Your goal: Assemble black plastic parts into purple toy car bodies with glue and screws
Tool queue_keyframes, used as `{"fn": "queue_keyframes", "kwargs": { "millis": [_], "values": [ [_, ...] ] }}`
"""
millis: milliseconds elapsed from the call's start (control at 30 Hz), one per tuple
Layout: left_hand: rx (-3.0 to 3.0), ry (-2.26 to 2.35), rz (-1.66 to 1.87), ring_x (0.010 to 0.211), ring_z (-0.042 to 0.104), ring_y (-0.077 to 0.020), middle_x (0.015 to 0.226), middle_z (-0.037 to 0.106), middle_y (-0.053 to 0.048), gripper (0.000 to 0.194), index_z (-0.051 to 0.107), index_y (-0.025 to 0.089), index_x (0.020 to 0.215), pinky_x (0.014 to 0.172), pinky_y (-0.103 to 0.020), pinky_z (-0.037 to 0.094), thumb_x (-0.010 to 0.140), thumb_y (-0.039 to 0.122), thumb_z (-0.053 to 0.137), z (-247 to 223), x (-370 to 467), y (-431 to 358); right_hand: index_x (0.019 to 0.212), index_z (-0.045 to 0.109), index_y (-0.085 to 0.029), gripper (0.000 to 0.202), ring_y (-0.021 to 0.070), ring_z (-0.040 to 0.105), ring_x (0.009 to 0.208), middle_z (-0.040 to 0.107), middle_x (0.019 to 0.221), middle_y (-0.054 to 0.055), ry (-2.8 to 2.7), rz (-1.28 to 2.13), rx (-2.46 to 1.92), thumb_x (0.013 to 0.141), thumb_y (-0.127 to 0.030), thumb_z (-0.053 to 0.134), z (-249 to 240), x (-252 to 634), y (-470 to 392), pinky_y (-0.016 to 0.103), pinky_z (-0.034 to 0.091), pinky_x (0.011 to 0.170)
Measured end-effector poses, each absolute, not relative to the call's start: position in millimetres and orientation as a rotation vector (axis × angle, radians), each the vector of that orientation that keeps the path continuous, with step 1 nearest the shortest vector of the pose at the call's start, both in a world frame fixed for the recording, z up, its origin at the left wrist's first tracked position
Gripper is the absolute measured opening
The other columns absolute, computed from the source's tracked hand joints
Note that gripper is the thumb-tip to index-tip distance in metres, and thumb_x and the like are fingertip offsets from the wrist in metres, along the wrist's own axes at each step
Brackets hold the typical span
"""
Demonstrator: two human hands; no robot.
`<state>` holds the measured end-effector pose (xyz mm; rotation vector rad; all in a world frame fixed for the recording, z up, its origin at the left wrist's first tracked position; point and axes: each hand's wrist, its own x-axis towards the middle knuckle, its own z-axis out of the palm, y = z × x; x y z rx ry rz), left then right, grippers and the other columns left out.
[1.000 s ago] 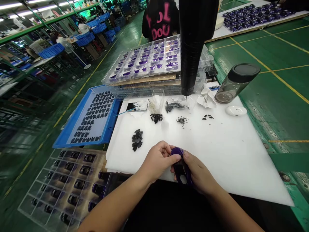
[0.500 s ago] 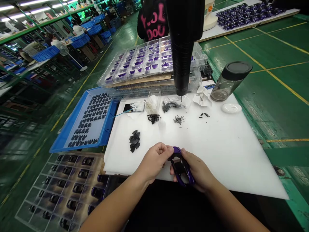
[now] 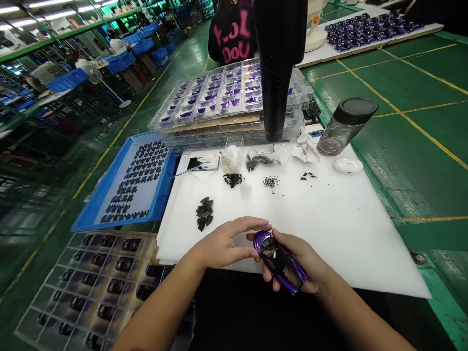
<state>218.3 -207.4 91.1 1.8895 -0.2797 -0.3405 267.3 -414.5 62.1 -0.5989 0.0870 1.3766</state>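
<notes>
My right hand (image 3: 298, 258) grips a glossy purple toy car body (image 3: 280, 261), its thumb along the upper side and fingers curled beneath. The body is tilted, its rounded purple end toward my left hand and its dark window area facing up. My left hand (image 3: 226, 243) is open at that rounded end, thumb and fingers spread to either side of it; the thumb tip appears to touch the edge. Above hangs a black electric screwdriver (image 3: 274, 107), its bit pointing down. On the white work surface (image 3: 329, 234) lie small black screws (image 3: 271, 182) and black plastic pieces (image 3: 204, 213).
A blue tray (image 3: 161, 204) of dark parts is at left, above a clear compartment tray (image 3: 58, 273) of car bodies. Stacked clear trays (image 3: 215, 109) stand behind. A lidded bottle (image 3: 341, 129) and white oval object (image 3: 348, 165) sit right. A person (image 3: 232, 34) is beyond.
My left hand has gone from a closed pinch at the car body's end to spread fingers around it. The car body has turned and tilted in my right hand, showing its outer top.
</notes>
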Motion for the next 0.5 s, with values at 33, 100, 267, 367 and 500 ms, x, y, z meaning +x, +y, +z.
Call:
{"fn": "queue_keyframes", "kwargs": {
  "millis": [33, 100, 267, 367, 500],
  "values": [
    [1.848, -0.286, -0.353, 0.129, 0.051, -0.0266, 0.136, 0.057, -0.01, 0.056, 0.052, 0.027, 0.135, 0.111, -0.041, 0.038, 0.082, 0.031, 0.071, 90, 219, -206, 0.126, 0.052, -0.008, 0.046, 0.0194, 0.07, 0.052, 0.071, 0.076, 0.011, 0.085, 1.39, -0.598, 0.101, -0.04, 0.031, 62, 267, -414, 0.025, 0.055, 0.044],
    [1.761, -0.264, -0.365, 0.123, 0.055, -0.026, 0.13, 0.061, -0.01, 0.059, 0.051, 0.026, 0.135, 0.106, -0.041, 0.042, 0.08, 0.03, 0.073, 86, 219, -206, 0.122, 0.054, -0.011, 0.042, 0.0198, 0.071, 0.056, 0.071, 0.083, 0.01, 0.081, 1.402, -0.622, 0.1, -0.041, 0.035, 61, 266, -415, 0.026, 0.056, 0.046],
    [1.663, -0.215, -0.343, 0.122, 0.055, -0.0262, 0.123, 0.063, -0.012, 0.064, 0.049, 0.024, 0.134, 0.107, -0.043, 0.039, 0.076, 0.027, 0.076, 80, 216, -200, 0.117, 0.053, -0.019, 0.041, 0.0203, 0.07, 0.072, 0.066, 0.094, 0.008, -0.055, 1.279, -0.992, 0.096, -0.052, 0.044, 73, 263, -422, 0.03, 0.057, 0.058],
    [1.659, -0.17, -0.345, 0.12, 0.056, -0.0267, 0.123, 0.063, -0.013, 0.063, 0.05, 0.023, 0.132, 0.103, -0.042, 0.042, 0.075, 0.027, 0.077, 79, 214, -194, 0.127, 0.046, -0.028, 0.04, 0.0198, 0.065, 0.084, 0.06, 0.115, 0.008, -0.363, 0.985, -1.452, 0.092, -0.044, 0.056, 83, 258, -429, 0.035, 0.056, 0.072],
    [1.639, -0.129, -0.348, 0.119, 0.057, -0.0263, 0.121, 0.063, -0.014, 0.064, 0.05, 0.021, 0.131, 0.101, -0.041, 0.044, 0.074, 0.027, 0.078, 79, 213, -191, 0.128, 0.047, -0.034, 0.051, 0.0218, 0.061, 0.096, 0.05, 0.128, 0.007, -0.761, 0.689, -1.786, 0.083, -0.027, 0.068, 88, 249, -430, 0.036, 0.053, 0.081]
  ]
}}
